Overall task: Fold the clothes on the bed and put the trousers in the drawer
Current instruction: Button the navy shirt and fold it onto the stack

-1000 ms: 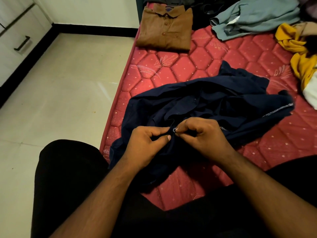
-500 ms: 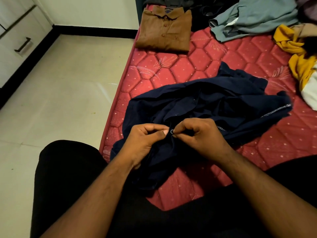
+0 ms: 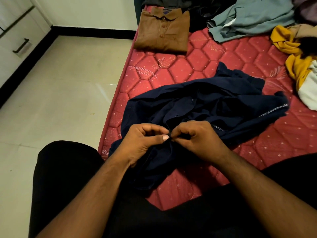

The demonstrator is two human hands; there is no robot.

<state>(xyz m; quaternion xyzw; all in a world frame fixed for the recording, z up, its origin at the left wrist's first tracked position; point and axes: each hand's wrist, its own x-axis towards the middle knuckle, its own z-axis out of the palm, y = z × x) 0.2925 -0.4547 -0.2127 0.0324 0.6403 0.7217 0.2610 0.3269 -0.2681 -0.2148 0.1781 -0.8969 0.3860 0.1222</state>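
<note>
A crumpled navy shirt (image 3: pixel 214 107) lies across the near part of the red quilted mattress (image 3: pixel 202 66). My left hand (image 3: pixel 144 143) and my right hand (image 3: pixel 197 140) meet over its front placket, each pinching the navy cloth between thumb and fingers at one small spot. A folded brown shirt (image 3: pixel 163 31) sits at the far left edge of the bed. Unfolded clothes lie at the back right: a grey-blue garment (image 3: pixel 253 18) and a yellow and white one (image 3: pixel 298 66).
White drawers with a black handle (image 3: pixel 21 46) stand at the far left across the pale tiled floor (image 3: pixel 60 100). Dark clothes (image 3: pixel 197 7) are piled at the head of the bed. My black-clad legs fill the bottom of the view.
Both hands stay at the same spot on the placket. The small pale button seen between my fingertips earlier is now hidden by cloth and fingers.
</note>
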